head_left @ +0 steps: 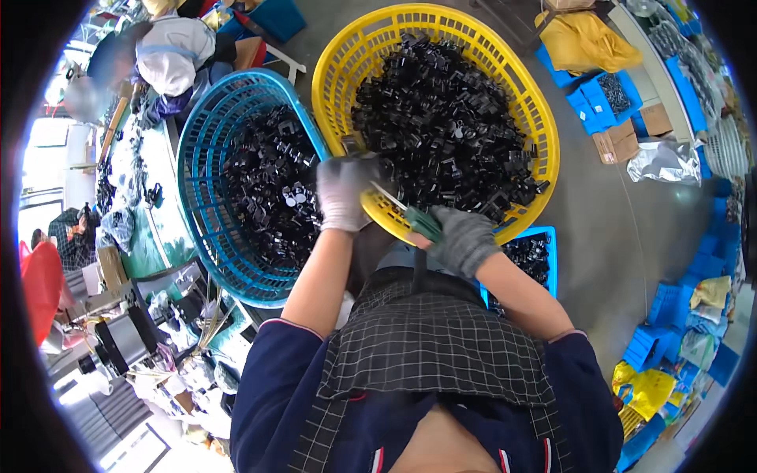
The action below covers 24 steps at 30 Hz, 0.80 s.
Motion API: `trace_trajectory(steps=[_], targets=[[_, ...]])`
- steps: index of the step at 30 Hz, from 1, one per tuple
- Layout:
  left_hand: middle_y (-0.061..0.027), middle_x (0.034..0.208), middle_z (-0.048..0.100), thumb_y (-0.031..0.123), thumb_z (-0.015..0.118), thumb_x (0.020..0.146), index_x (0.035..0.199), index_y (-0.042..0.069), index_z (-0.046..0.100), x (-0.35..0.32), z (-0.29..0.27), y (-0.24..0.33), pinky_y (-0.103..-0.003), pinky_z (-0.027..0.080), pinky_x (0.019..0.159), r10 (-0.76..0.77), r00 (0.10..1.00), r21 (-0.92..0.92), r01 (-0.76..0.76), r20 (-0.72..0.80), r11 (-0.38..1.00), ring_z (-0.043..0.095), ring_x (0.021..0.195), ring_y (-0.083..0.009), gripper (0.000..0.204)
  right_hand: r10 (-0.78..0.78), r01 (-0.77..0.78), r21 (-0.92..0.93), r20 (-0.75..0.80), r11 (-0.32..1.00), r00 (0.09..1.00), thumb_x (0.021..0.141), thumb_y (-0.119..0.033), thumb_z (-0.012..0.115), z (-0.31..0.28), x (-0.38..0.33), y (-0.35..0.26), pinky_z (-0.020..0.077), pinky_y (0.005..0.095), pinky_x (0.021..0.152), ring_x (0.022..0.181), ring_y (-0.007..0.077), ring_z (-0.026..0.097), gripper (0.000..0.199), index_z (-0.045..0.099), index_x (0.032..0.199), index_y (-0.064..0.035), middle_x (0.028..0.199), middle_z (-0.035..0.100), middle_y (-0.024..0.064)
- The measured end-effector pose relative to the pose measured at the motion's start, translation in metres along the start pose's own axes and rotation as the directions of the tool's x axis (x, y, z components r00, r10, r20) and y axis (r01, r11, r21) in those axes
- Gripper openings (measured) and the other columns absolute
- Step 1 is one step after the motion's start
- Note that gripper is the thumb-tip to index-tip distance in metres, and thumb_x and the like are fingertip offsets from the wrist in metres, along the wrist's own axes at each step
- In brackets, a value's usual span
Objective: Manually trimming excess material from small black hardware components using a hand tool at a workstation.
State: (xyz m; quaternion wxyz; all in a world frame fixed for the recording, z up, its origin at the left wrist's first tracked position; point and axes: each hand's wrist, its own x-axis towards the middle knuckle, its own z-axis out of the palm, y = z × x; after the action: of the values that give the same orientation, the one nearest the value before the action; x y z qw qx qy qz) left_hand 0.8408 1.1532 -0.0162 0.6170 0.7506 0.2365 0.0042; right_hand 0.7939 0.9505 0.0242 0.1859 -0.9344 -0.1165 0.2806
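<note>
My left hand (347, 189), in a pale glove with darker fingers, is at the near-left rim of the yellow basket (544, 162), beside the blue basket (197, 213). Motion blurs its fingers, which look curled round something dark that I cannot make out. In a grey glove, my right hand (465, 240) grips the green handle of a knife (424, 225). Its thin pale blade points up and left toward my left hand. Small black plastic parts (449, 118) fill much of the yellow basket, and more black parts (272, 181) lie in the blue one.
A small blue crate (552, 256) of black parts stands by my right forearm. On the left is a cluttered workbench (150, 236), with another person (177, 55) beyond. Blue bins (603, 102), cardboard boxes (615, 143) and a yellow sack (591, 39) are at the far right.
</note>
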Motion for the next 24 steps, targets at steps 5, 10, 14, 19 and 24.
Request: trace_trajectory(steps=[5, 10, 14, 19, 24], targets=[[-0.0076, 0.088, 0.06, 0.017, 0.054, 0.09, 0.107, 0.002, 0.052, -0.004, -0.088, -0.06, -0.027, 0.05, 0.065, -0.02, 0.966, -0.209, -0.036, -0.257, 0.977, 0.057, 0.075, -0.0146, 0.024, -0.175, 0.169, 0.048, 0.166, 0.984, 0.971, 0.079, -0.075, 0.046, -0.005, 0.029, -0.05, 0.0508, 0.0443, 0.071, 0.081, 0.0354, 0.066, 0.073, 0.063, 0.097, -0.0064, 0.08, 0.066, 0.018], [-0.0061, 0.091, 0.059, 0.021, 0.051, 0.093, 0.114, 0.002, 0.052, 0.006, -0.092, -0.016, -0.028, 0.05, 0.064, -0.625, 0.747, -0.903, 0.08, -0.226, 0.422, 0.057, 0.074, -0.0186, 0.029, -0.24, 0.238, 0.036, 0.185, 0.971, 0.953, 0.079, -0.074, 0.046, 0.0, 0.022, -0.039, 0.0512, 0.0434, 0.072, 0.081, 0.0346, 0.066, 0.072, 0.063, 0.099, -0.0066, 0.084, 0.067, 0.0176], [-0.009, 0.106, 0.06, 0.032, 0.057, 0.09, 0.122, 0.005, 0.051, 0.037, -0.023, -0.048, -0.035, 0.052, 0.075, -0.219, 0.969, -0.407, 0.247, 0.115, 0.879, 0.06, 0.095, -0.0268, 0.043, -0.077, 0.072, 0.081, 0.059, 0.994, 0.995, 0.079, -0.07, 0.052, 0.011, 0.001, 0.001, 0.0514, 0.043, 0.073, 0.081, 0.0347, 0.066, 0.067, 0.062, 0.099, -0.0062, 0.084, 0.067, 0.0177], [-0.0122, 0.117, 0.057, 0.033, 0.063, 0.085, 0.122, 0.01, 0.054, 0.097, 0.098, -0.053, -0.04, 0.049, 0.09, 0.081, 0.869, 0.715, -0.452, 0.489, 0.534, 0.054, 0.114, -0.0294, 0.044, 0.213, -0.212, 0.14, 0.001, 0.967, 0.977, 0.077, -0.062, 0.061, 0.002, -0.022, 0.037, 0.0511, 0.0438, 0.071, 0.081, 0.0364, 0.065, 0.059, 0.063, 0.098, -0.006, 0.082, 0.066, 0.0192], [-0.0107, 0.117, 0.057, 0.027, 0.065, 0.083, 0.113, 0.011, 0.06, 0.117, 0.134, -0.057, -0.041, 0.049, 0.09, -0.137, 0.839, 0.836, -0.481, 0.526, 0.263, 0.053, 0.114, -0.0303, 0.034, 0.399, -0.371, 0.336, -0.017, 0.866, 0.917, 0.077, -0.061, 0.062, 0.001, -0.036, 0.055, 0.0516, 0.044, 0.07, 0.079, 0.0372, 0.065, 0.06, 0.064, 0.1, -0.0051, 0.081, 0.067, 0.0195]])
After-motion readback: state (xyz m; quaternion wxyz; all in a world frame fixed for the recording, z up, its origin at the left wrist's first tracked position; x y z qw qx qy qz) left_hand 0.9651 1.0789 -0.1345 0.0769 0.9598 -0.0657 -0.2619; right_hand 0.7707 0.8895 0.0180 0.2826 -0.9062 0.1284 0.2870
